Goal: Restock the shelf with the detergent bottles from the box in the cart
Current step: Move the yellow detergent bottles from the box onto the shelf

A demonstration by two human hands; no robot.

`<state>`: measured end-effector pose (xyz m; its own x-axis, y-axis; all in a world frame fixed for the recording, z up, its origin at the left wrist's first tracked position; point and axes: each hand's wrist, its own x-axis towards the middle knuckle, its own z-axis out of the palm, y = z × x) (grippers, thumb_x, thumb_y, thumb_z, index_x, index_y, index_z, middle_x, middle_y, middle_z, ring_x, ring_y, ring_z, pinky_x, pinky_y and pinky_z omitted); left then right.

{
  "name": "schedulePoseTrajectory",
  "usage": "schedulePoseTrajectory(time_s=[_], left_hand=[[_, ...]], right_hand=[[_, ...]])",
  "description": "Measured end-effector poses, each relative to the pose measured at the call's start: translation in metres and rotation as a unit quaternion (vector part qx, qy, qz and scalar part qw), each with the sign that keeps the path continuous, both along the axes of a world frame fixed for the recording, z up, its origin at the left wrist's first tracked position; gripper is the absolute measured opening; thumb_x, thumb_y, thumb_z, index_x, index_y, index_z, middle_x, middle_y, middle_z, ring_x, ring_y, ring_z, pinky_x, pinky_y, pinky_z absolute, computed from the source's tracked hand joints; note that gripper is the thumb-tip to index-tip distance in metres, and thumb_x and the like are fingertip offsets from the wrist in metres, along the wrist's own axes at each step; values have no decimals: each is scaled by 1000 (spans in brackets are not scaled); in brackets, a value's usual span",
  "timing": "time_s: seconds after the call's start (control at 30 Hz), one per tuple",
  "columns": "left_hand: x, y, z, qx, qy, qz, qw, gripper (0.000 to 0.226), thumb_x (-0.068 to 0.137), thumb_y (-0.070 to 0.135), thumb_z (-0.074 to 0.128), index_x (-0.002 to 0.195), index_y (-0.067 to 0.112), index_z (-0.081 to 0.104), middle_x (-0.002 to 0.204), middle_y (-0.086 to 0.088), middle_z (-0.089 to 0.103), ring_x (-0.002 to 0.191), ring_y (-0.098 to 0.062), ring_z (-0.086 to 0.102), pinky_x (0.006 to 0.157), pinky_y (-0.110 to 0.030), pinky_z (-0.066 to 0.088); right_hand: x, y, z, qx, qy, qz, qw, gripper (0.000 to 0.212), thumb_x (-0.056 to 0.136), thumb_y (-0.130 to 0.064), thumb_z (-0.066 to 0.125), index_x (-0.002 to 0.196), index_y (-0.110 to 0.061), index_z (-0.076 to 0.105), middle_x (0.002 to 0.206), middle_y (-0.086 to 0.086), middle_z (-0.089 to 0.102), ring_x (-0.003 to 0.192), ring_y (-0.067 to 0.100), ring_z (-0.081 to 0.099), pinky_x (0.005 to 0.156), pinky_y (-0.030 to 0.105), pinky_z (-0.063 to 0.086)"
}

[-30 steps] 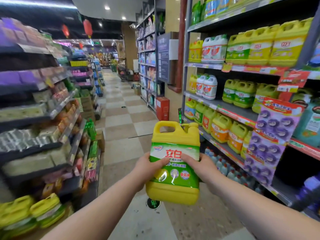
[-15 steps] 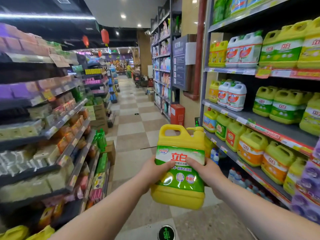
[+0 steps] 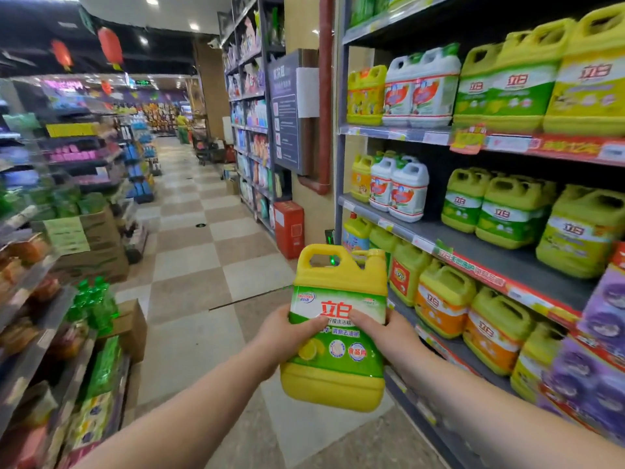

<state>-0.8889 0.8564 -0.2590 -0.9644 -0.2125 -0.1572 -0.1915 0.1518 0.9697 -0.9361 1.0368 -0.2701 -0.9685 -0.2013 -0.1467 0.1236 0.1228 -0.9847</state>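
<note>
**You hold the yellow plastic detergent jug with the green-and-white label (image 3: 334, 336) in both hands, up in the aisle just beside the grey metal shelf unit (image 3: 490, 257) on your right.**

Your left hand (image 3: 285, 338) and right hand (image 3: 390, 336) clasp its two sides at label height, and each thumb (image 3: 313, 321) is pressed flat across the front. Your other fingers go behind the jug, out of sight, so I cannot tell how they lie. The jug hangs in the air, slightly tilted, near the lower tiers and touching none of them. Judge it full and heavy. Its walls look rigid, but the glossy label may slip under your thumbs. The moulded loop handle (image 3: 323, 252) on top is the surer hold for one hand, with the other palm under the base as you slide it in. The bare stretch of the middle tier, in front of the yellow-green jugs (image 3: 507, 211), looks the likeliest slot.
</note>
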Motion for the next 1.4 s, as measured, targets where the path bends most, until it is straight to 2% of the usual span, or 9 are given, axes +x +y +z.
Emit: schedulePoseTrajectory(time_s=[0.07, 0.2, 0.33, 0.57, 0.67, 0.87, 1.07, 1.27, 1.4], left_hand=[[-36, 3, -4, -3, 7, -24, 1000, 24, 75, 32, 77, 90, 29, 60, 88, 8, 70, 78, -9, 69, 60, -21, 56], [-118, 4, -7, -11, -2, -79, 997, 25, 74, 35, 77, 90, 30, 59, 94, 6, 70, 86, -13, 68, 73, -28, 57], [-205, -2, -2, -15, 17, -132, 991, 25, 74, 37, 77, 90, 33, 59, 88, 14, 67, 83, -7, 66, 64, -20, 53], [-340, 4, 4, -78, 38, -221, 971, 29, 75, 42, 75, 98, 33, 60, 97, 11, 63, 94, -14, 62, 88, -33, 52], [-383, 22, -3, -85, 35, -256, 962, 32, 75, 43, 75, 99, 31, 57, 93, 12, 61, 86, -10, 60, 78, -26, 48], [-458, 69, -13, -38, 31, -314, 948, 26, 77, 39, 74, 96, 30, 59, 86, 17, 64, 76, 2, 60, 54, -12, 46], [-545, 115, -8, -41, 42, -316, 947, 18, 80, 32, 73, 83, 33, 55, 78, 18, 61, 64, 8, 58, 45, -5, 43], [-623, 171, 7, -56, 54, -304, 949, 34, 79, 36, 73, 108, 27, 56, 107, 2, 66, 99, -18, 64, 90, -36, 52], [-658, 196, -1, -44, 62, -298, 951, 33, 82, 28, 71, 108, 26, 52, 105, 6, 64, 93, -12, 63, 76, -23, 51]], right_hand=[[-26, 5, -3, 11, 10, -30, 999, 49, 73, -40, 77, 113, -17, 61, 100, 1, 70, 81, 13, 69, 63, 24, 54], [-87, 8, -6, 20, 28, -90, 995, 49, 75, -37, 76, 115, -15, 61, 107, 3, 70, 82, 14, 68, 66, 21, 54], [-153, 4, -3, 30, 38, -147, 988, 44, 74, -37, 76, 111, -18, 61, 106, 3, 69, 82, 13, 67, 65, 23, 53], [-243, 4, 2, 41, 25, -252, 967, 49, 74, -42, 76, 113, -17, 62, 112, 5, 69, 90, 19, 68, 77, 33, 56], [-271, 17, 2, 49, 1, -292, 955, 51, 72, -42, 77, 114, -16, 62, 114, 7, 68, 98, 25, 67, 91, 43, 53], [-336, 61, -5, 59, -3, -328, 943, 49, 71, -42, 78, 111, -17, 63, 110, 5, 70, 95, 24, 68, 90, 43, 53], [-427, 107, -7, 67, 6, -329, 942, 36, 73, -42, 76, 97, -21, 61, 97, 1, 68, 77, 12, 67, 63, 24, 54], [-513, 164, 9, 69, 25, -311, 948, 54, 73, -39, 77, 118, -16, 59, 112, 5, 68, 94, 20, 67, 85, 35, 54], [-548, 186, 6, 62, 32, -307, 949, 50, 75, -30, 78, 115, -13, 55, 110, 4, 66, 88, 16, 65, 71, 26, 53]])
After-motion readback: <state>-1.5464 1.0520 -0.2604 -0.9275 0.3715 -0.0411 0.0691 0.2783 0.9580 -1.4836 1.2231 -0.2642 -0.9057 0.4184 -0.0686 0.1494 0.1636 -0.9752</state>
